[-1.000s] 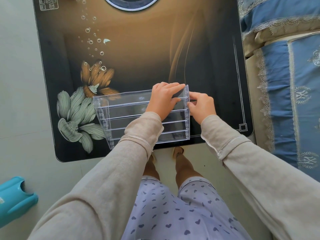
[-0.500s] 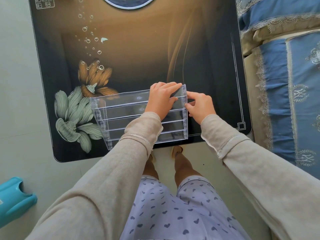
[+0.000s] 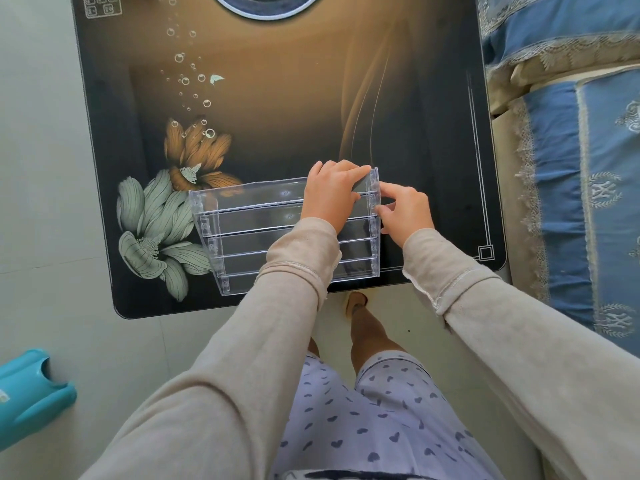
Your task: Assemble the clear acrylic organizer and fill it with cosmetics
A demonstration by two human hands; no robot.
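- The table [image 3: 311, 98] carries our organizer [image 3: 263, 233] right at its near edge, toward the right corner, and that is the big worry: push too hard sideways and the whole rack could slide off toward our knees.
- The organizer stands stepped in tiers, every tier bare, no cosmetics anywhere in view, so we judge we are on assembly and filling is not yet begun.
- The right side panel [image 3: 374, 216] is the weak spot; if its tabs are not fully seated, uneven pressure could pop a shelf loose or crack the acrylic.
- Our left hand [image 3: 330, 195] reaches across, palm down, fingers draped over the top far-right corner, clamping it.
- Our right hand [image 3: 403, 213] comes from outside, fingers curled narrow, tips pressing the panel's outer face; nothing is held in it.
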